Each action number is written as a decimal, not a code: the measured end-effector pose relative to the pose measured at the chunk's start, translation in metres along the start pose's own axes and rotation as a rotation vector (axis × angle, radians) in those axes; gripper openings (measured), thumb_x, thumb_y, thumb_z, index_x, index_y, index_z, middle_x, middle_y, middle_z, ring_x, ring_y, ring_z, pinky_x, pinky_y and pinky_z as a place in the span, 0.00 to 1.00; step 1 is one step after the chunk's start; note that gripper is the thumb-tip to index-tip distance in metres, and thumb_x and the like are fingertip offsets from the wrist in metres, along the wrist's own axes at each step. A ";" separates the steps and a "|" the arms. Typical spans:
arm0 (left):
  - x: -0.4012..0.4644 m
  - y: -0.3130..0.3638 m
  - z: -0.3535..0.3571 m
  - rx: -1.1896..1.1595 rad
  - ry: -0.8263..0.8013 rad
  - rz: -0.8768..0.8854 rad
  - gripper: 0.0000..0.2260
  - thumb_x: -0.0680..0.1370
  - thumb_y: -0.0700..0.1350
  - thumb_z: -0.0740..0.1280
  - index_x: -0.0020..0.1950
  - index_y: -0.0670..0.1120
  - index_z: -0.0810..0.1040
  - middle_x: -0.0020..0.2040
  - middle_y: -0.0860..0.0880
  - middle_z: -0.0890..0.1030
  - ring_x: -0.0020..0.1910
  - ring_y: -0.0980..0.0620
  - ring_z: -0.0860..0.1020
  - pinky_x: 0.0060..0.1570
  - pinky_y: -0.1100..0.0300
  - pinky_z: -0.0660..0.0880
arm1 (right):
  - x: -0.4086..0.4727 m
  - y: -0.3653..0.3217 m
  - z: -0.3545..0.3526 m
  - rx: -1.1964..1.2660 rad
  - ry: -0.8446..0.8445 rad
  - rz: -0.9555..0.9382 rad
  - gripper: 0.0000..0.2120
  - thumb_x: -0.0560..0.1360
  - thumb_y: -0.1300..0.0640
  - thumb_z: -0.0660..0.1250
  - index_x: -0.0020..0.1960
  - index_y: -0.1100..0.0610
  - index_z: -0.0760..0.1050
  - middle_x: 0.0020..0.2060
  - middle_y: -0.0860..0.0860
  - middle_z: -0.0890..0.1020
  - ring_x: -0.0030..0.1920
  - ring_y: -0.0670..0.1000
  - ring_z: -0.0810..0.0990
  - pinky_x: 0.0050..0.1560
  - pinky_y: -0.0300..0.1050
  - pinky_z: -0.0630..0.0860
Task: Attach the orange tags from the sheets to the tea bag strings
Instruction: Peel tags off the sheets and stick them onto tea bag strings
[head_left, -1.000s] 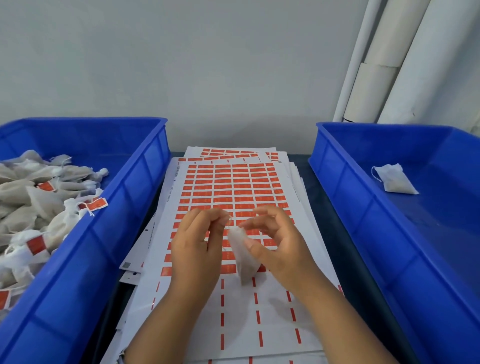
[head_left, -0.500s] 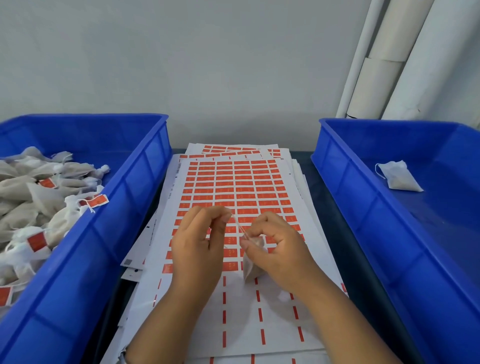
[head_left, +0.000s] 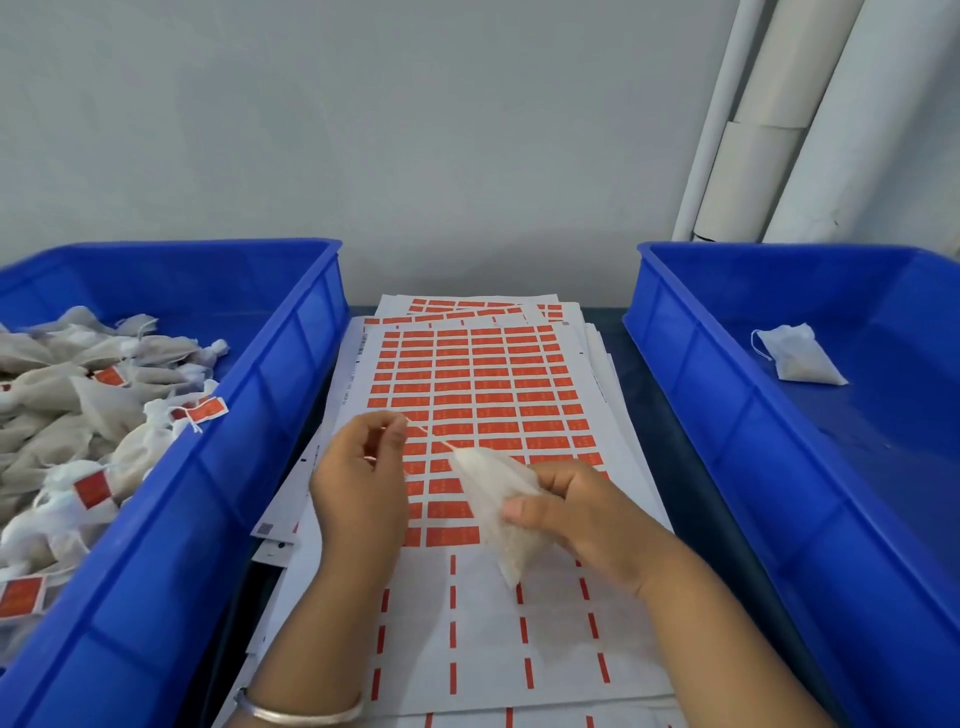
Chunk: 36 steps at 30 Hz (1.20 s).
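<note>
A white tea bag (head_left: 498, 512) is held over the sheets, gripped between the thumb and fingers of my right hand (head_left: 582, 514). Its thin string (head_left: 428, 432) runs up and left, taut, to my left hand (head_left: 361, 483), which pinches the string's end at the fingertips. Beneath both hands lies the top sheet of orange tags (head_left: 478, 384), its upper rows full and its lower rows stripped to thin orange strips. I cannot tell whether a tag is on the string.
A blue bin (head_left: 270, 415) on the left holds several tea bags with orange tags. On the right, a second blue bin (head_left: 727, 415) holds one untagged tea bag (head_left: 795, 356). More sheets are stacked under the top one. White pipes (head_left: 769, 119) stand at the back right.
My hands have drawn apart: the left pulled the string out up and left, and the right shifted right and turned the bag so more of it shows.
</note>
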<state>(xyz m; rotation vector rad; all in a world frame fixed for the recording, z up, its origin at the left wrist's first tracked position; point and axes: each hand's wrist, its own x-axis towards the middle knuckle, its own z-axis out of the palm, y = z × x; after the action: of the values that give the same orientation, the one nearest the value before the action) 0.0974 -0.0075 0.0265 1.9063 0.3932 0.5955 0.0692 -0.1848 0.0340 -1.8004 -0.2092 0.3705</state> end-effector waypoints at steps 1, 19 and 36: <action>-0.001 -0.001 0.002 0.031 -0.049 -0.007 0.03 0.77 0.51 0.65 0.46 0.60 0.73 0.37 0.66 0.73 0.31 0.64 0.77 0.19 0.77 0.63 | 0.000 0.000 -0.003 0.144 -0.002 -0.006 0.15 0.67 0.45 0.70 0.51 0.49 0.80 0.49 0.47 0.82 0.55 0.51 0.80 0.55 0.47 0.79; -0.012 0.005 0.001 0.018 -0.088 0.140 0.04 0.74 0.52 0.67 0.46 0.61 0.74 0.38 0.68 0.73 0.36 0.68 0.77 0.25 0.78 0.65 | -0.003 -0.001 -0.001 0.082 -0.187 0.060 0.03 0.66 0.49 0.73 0.40 0.46 0.82 0.43 0.50 0.81 0.55 0.58 0.79 0.60 0.55 0.77; -0.029 0.007 0.005 0.250 -0.711 0.480 0.08 0.75 0.48 0.68 0.42 0.61 0.72 0.40 0.66 0.72 0.42 0.62 0.75 0.39 0.77 0.71 | 0.009 0.009 0.001 -0.194 0.331 0.016 0.05 0.76 0.52 0.68 0.42 0.44 0.77 0.42 0.36 0.79 0.42 0.41 0.79 0.31 0.25 0.70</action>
<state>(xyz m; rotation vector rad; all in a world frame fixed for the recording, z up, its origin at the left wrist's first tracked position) 0.0765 -0.0288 0.0252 2.3175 -0.4787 0.1347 0.0772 -0.1834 0.0242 -2.0248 0.0021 0.0599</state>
